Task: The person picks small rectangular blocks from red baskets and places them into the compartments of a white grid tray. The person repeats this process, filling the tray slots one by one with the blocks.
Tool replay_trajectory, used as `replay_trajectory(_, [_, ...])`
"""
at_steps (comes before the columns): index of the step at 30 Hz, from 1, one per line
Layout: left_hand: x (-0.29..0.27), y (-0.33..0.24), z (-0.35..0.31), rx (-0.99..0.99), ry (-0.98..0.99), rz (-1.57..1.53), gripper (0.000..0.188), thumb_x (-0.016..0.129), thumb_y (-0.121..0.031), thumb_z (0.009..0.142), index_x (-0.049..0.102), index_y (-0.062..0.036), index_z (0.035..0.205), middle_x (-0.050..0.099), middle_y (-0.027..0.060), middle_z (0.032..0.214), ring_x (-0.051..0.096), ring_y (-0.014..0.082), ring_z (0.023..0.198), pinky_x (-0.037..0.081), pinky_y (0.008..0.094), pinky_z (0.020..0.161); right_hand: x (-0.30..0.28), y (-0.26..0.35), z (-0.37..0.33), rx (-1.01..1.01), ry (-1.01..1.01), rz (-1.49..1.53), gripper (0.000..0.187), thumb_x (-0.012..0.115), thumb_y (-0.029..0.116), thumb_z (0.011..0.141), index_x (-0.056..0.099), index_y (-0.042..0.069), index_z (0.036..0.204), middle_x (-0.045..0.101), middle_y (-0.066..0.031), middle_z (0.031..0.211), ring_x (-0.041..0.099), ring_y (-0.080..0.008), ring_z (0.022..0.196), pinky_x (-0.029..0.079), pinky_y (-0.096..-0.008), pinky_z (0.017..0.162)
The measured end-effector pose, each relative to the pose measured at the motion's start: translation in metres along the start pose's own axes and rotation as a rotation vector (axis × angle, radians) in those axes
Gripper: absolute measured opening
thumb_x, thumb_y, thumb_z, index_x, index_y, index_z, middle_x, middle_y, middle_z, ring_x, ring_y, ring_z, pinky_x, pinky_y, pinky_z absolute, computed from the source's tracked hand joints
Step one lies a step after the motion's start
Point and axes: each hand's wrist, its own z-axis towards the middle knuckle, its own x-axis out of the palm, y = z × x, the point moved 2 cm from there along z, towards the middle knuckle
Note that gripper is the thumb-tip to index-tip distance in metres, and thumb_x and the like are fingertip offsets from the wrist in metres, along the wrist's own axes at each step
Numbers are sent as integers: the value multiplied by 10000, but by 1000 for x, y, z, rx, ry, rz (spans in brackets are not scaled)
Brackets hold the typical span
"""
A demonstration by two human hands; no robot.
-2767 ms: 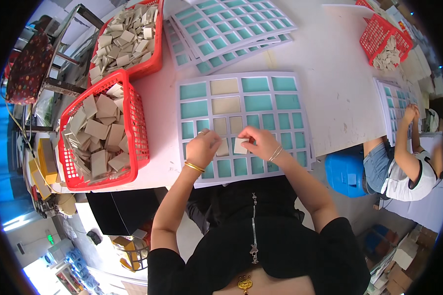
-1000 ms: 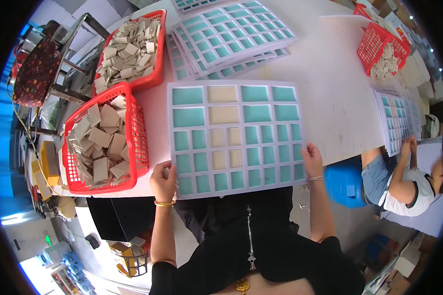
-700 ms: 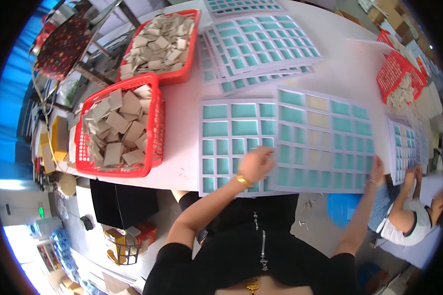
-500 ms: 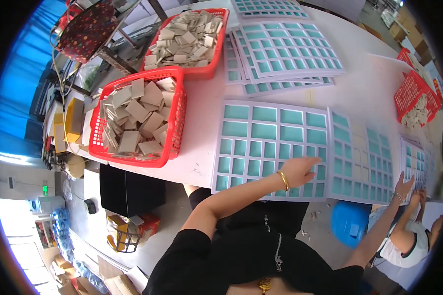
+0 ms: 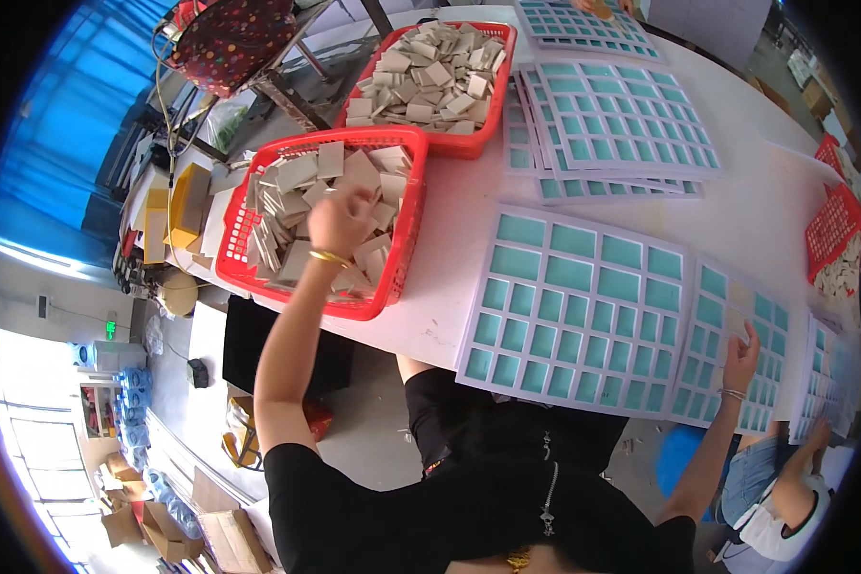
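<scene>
My left hand [image 5: 342,225], with a gold bangle at its wrist, reaches into the nearer red basket [image 5: 401,251]. Flat pale tiles [image 5: 297,172] fill this basket, and the hand is over them. Its fingers are blurred, so whether a tile is between them does not show. My right hand [image 5: 739,359], a thin bracelet on its wrist, hovers over or rests on the right-hand compartment board [image 5: 691,387], fingers apart and no tile visible in them. Beside it lies a larger white-framed board [image 5: 584,325] with turquoise compartments.
A second red basket [image 5: 499,91] of smaller tile pieces stands behind the first. Stacked boards [image 5: 631,120] lie across the table. Red baskets [image 5: 832,230] stand at the far right. A co-worker [image 5: 784,512] is at the right; another person's hand [image 5: 598,8] shows at the top.
My left hand has gone from above the larger board leftward into the nearer basket. My right hand has drawn left, from beyond the right-hand board onto it. The view has shifted.
</scene>
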Motion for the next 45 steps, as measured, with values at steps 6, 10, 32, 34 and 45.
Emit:
replay_trajectory(6, [14, 128, 39, -258, 31, 491, 416, 639, -296, 778, 550, -121, 1145, 596, 144, 1114, 614, 325, 989, 512, 433, 782, 27, 62, -9, -144, 89, 44, 351, 584, 81, 884, 548, 62, 1232, 552, -58, 1208, 576, -120, 908, 475, -255, 819])
replay_trajectory(10, [32, 136, 34, -328, 184, 436, 436, 691, -288, 740, 539, -85, 1095, 579, 136, 1155, 609, 332, 1017, 511, 430, 818, 26, 87, -20, -154, 150, -5, 324, 583, 78, 884, 560, 53, 1207, 553, -58, 1187, 575, -113, 907, 474, -243, 814])
replay_trajectory(32, [21, 124, 15, 26, 269, 432, 229, 676, -326, 767, 685, -131, 888, 665, 87, 787, 647, 302, 748, 504, 425, 665, 63, 115, -30, -178, 295, 66, 238, 579, 32, 853, 613, 20, 1088, 578, -81, 1122, 585, -126, 875, 478, -233, 774])
replay_trajectory(34, [-2, 121, 17, -73, 239, 260, 239, 681, -312, 786, 686, -104, 903, 639, 84, 700, 636, 248, 641, 479, 380, 581, 61, 115, -31, -233, 273, 39, 235, 585, 38, 854, 613, 18, 1087, 586, -87, 1101, 589, -133, 868, 479, -239, 775])
replay_trajectory(45, [-52, 44, 5, -43, -75, -443, 168, 722, -165, 814, 692, -22, 897, 495, -83, 570, 411, 0, 482, 300, 195, 425, 168, 216, -55, -347, 589, 202, 244, 617, 77, 840, 610, 26, 1078, 627, -115, 1017, 642, -212, 868, 512, -310, 751])
